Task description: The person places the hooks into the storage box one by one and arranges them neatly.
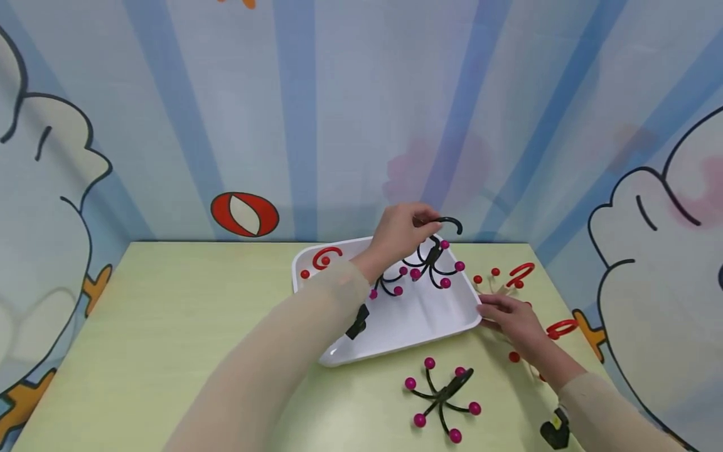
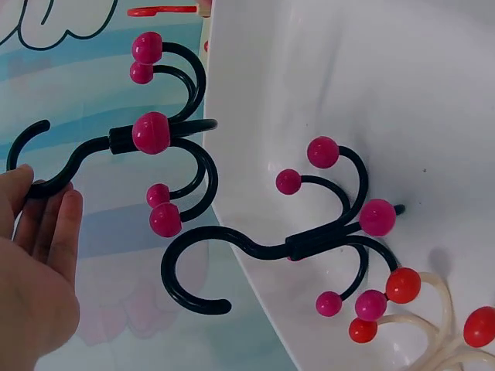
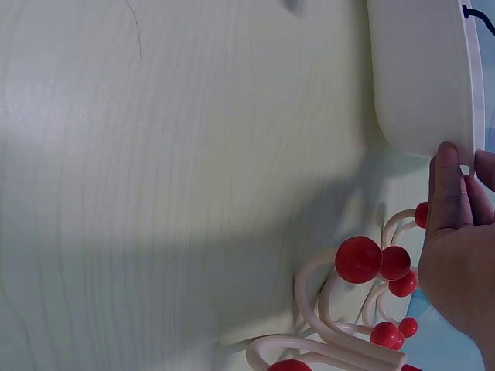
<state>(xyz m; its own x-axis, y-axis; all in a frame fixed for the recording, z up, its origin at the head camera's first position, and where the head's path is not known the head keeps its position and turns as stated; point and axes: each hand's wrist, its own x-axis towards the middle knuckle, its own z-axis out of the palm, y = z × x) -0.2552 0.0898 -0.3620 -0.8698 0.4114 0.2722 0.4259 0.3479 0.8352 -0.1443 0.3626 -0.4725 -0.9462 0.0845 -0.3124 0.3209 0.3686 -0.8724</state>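
Observation:
My left hand [image 1: 402, 231] grips the curved top of a black hook hanger [image 1: 432, 256], whose curled arms end in pink balls. The hanger hangs above the right back part of a white tray [image 1: 429, 317]. In the left wrist view, the left hand [image 2: 48, 255] holds that hanger [image 2: 124, 141] by its bent end. A second black hanger [image 2: 317, 241] lies in the tray, beside a cream hanger [image 2: 441, 328] with red balls. At the tray's right corner, my right hand [image 1: 511, 319] pinches the rim between thumb and fingers, as the right wrist view shows.
Another black hanger [image 1: 442, 398] with pink balls lies on the table [image 1: 198, 339] in front of the tray. Cream hangers with red hooks [image 1: 562, 328] and red balls lie right of the tray, partly behind the right hand. A patterned curtain [image 1: 339, 125] stands behind the table.

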